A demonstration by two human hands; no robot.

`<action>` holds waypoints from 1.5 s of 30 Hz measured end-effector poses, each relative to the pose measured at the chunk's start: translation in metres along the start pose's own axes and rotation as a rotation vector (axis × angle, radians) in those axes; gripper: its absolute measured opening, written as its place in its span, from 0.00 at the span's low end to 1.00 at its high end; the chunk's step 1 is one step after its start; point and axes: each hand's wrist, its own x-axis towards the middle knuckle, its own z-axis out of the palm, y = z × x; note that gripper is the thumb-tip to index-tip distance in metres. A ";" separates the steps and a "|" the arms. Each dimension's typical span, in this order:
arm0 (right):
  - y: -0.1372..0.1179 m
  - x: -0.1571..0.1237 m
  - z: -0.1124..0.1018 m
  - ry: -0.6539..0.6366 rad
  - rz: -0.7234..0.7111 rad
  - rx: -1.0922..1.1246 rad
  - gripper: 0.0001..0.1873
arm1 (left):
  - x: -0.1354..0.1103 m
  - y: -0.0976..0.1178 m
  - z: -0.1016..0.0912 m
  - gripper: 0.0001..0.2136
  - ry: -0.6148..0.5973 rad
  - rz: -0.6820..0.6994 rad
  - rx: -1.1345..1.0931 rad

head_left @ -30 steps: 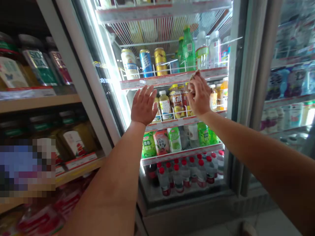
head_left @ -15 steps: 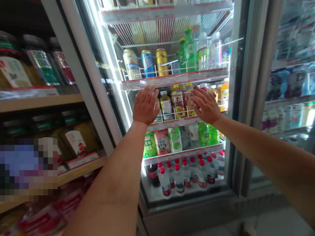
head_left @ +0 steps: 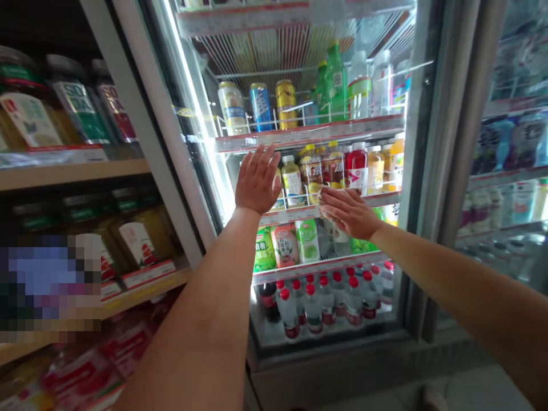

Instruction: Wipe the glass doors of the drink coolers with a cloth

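Observation:
My left hand (head_left: 257,181) lies flat and open against the glass door (head_left: 385,85) of a drinks fridge, fingers pointing up, just under the shelf of cans (head_left: 261,105). My right hand (head_left: 347,212) is pressed on the same glass lower and to the right, fingers pointing left. A small pale wad of cloth or tissue (head_left: 321,197) shows under its fingertips. Behind the glass at hand height stand juice and tea bottles (head_left: 357,166) on a wire shelf.
Lower fridge shelves hold green and pink cartons (head_left: 285,245) and red-capped water bottles (head_left: 325,299). Open wooden shelves (head_left: 72,171) with jars and bottles stand on the left. A second glass-door fridge (head_left: 505,142) is on the right, past the door frame (head_left: 422,200).
My right hand slid down the glass from the can shelf's edge to the shelf below, flattening over the wad. My left hand stayed flat in place; the view shifted slightly.

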 end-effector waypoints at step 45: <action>0.019 0.021 0.003 0.390 0.548 -0.142 0.24 | -0.001 -0.005 0.006 0.27 0.068 0.042 0.042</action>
